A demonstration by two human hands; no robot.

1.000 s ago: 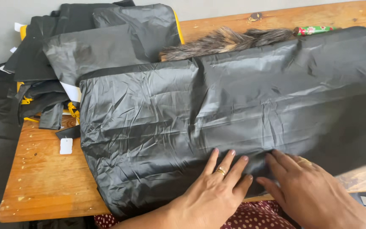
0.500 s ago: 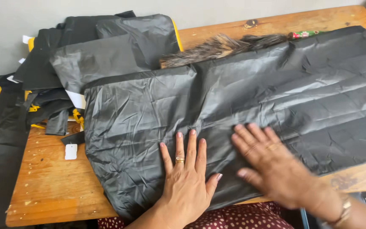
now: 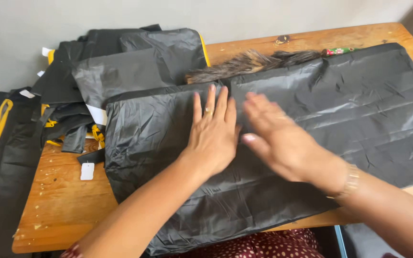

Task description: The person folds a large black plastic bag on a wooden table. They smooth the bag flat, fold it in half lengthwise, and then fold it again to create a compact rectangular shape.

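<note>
Centrally, a large sheet of crinkled black fabric (image 3: 311, 124) lay spread across a worn wooden table (image 3: 58, 205), covering most of its top and hanging slightly over the near edge. Both of the person's bare hands rested on the sheet, side by side. The left hand (image 3: 213, 136) lay flat, palm down, fingers straight and close together, a ring on one finger; it grasped nothing. The right hand (image 3: 280, 141) was just beside it, also open and palm down on the fabric, fingers extended, blurred by motion, gripping nothing. A bracelet (image 3: 351, 181) circled the right wrist. Beyond the sheet, along its far edge, lay a brown furry strip (image 3: 254, 62). At the table's left end sat a pile of more black fabric pieces (image 3: 120, 67), some with yellow trim. A small white tag (image 3: 87, 170) lay on the bare wood near the sheet's left edge.
</note>
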